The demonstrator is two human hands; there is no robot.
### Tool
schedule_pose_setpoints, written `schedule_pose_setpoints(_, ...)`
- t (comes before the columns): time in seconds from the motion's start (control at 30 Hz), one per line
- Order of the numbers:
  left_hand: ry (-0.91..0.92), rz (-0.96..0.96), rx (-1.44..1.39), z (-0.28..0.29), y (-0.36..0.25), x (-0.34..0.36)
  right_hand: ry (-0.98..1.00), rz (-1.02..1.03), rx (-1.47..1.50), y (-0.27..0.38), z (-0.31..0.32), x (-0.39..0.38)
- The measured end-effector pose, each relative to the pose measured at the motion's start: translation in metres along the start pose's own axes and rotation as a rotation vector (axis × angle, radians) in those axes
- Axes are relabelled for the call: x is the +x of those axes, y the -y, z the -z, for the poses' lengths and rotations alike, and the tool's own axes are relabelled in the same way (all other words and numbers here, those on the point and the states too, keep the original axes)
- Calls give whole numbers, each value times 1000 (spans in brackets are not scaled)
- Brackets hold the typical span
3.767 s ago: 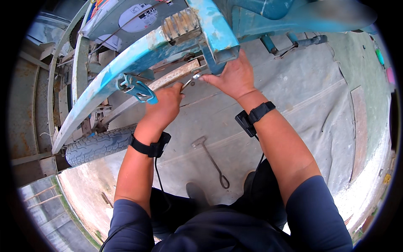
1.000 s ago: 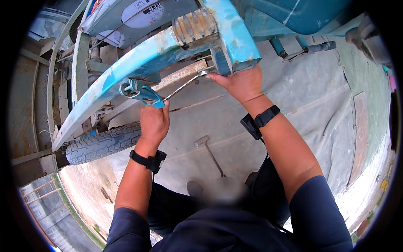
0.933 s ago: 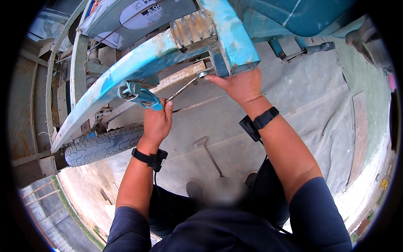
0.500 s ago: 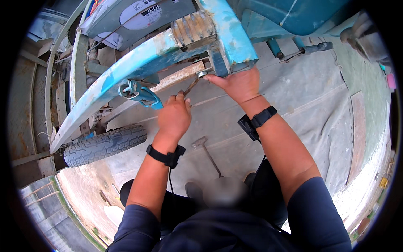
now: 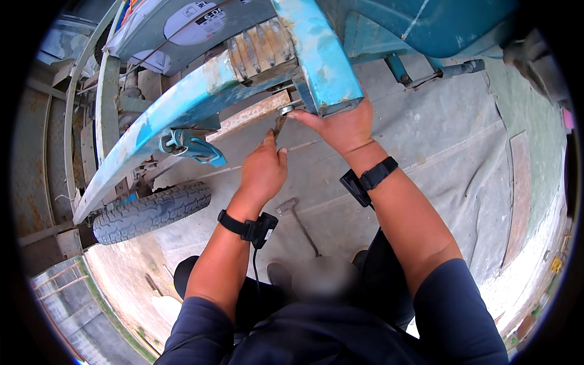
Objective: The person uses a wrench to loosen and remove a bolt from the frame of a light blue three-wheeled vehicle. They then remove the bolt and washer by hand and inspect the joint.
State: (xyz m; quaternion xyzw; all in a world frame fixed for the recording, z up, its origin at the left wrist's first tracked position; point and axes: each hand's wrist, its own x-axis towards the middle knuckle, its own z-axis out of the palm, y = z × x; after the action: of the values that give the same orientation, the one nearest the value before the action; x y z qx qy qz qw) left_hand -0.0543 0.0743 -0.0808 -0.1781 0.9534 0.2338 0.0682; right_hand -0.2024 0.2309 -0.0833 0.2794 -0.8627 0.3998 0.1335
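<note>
Two hands work under a worn light-blue metal frame (image 5: 182,106). Left of the grip sits a black ribbed rubber tyre (image 5: 149,210). The left hand (image 5: 263,173) is clenched around a thin metal tool (image 5: 280,125). Just right, the right hand (image 5: 340,128) presses a small bolt (image 5: 286,110); its grip cannot be told.

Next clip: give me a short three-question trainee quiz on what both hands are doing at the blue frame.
1. True or false: the left hand holds the wrench.
2. Where does the right hand rest? A) on the tyre; B) under the end of the blue frame; C) on the hammer.
3. Fill in: the hammer lies on the ____.

Key: 1 true. 2 B. 3 ground; a grey sheet covers it.
</note>
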Motion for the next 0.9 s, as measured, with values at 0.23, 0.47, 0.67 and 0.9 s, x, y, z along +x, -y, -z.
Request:
schedule_pose_setpoints(0.23, 330, 12, -381, -19, -12, 60, -43, 22, -11, 0, 3, 0)
schedule_pose_setpoints(0.47, 85, -243, -913, -61, -50, 79, -38, 9, -5, 1, 1, 1)
schedule_pose_setpoints(0.67, 60, 246, -1107, -41, -47, 76, -15, 5, -25, 1, 2, 3)
schedule_pose_setpoints(0.9, 148, 132, -1113, -33, -39, 76, -23, -15, 14, 5, 3, 2)
